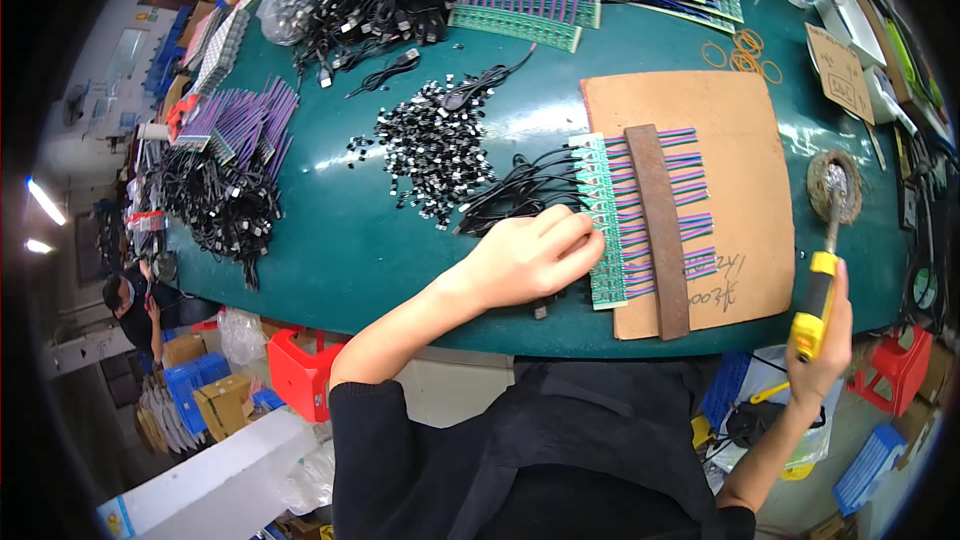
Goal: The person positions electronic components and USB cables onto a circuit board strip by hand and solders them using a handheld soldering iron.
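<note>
Green circuit strip [608, 285] is lying right at the fingertips of your left hand [540, 255]; those fingers are curling nearly closed at its edge, can't tell if they're actually pinching anything. Your right hand [825, 350] is gripping a yellow-and-black soldering iron [816, 305], fingers wrapping snugly round the handle, its tip pointing into the round pot [817, 190] just beyond them. Between both sets of fingers, a rusty bar [657, 230] is lying across the striped wires [697, 225], over a cardboard sheet [755, 150]. Black cables [520, 190] are bunching just past your left fingers, and loads of tiny connectors [430, 150] are sitting farther left on the counter [330, 260].
</note>
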A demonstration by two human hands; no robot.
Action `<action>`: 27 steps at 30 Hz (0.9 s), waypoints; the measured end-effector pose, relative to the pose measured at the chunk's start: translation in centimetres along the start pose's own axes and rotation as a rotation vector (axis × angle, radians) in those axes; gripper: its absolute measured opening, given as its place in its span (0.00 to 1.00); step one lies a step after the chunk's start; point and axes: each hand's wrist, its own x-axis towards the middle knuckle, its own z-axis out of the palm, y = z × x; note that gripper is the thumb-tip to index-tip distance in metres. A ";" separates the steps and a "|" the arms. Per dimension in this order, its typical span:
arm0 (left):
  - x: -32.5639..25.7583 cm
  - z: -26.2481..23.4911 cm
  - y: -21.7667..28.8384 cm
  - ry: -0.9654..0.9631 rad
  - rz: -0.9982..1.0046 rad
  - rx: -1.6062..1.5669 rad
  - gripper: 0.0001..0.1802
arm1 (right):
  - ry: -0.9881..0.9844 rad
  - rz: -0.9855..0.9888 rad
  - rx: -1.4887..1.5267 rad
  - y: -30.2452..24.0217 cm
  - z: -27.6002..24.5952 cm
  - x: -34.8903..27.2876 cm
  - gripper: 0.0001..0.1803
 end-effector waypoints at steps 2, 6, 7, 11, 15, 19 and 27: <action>0.1 -0.7 0.3 -0.085 -0.090 -0.069 0.10 | 0.009 -0.001 0.003 0.4 -2.0 0.3 0.34; 1.0 -1.3 -2.3 0.047 -0.374 -0.170 0.04 | 0.054 0.100 0.071 0.6 -6.4 1.2 0.27; 1.5 -1.0 -4.0 0.084 -0.471 -0.107 0.04 | 0.061 0.114 0.014 0.4 -7.3 1.3 0.25; 3.9 1.3 -11.8 0.290 -0.550 0.206 0.09 | 0.132 0.127 0.008 -1.3 -8.5 1.3 0.26; 4.7 3.0 -15.5 0.119 -0.688 0.215 0.08 | 0.215 0.207 0.239 -3.2 -6.7 0.0 0.29; 4.9 -1.1 -16.5 0.241 -0.731 0.209 0.09 | 0.172 0.300 0.515 -4.3 -4.7 -1.6 0.34; 3.4 -10.8 -6.1 0.210 -0.829 -0.798 0.07 | 0.192 0.616 1.051 -9.1 -1.4 -2.2 0.40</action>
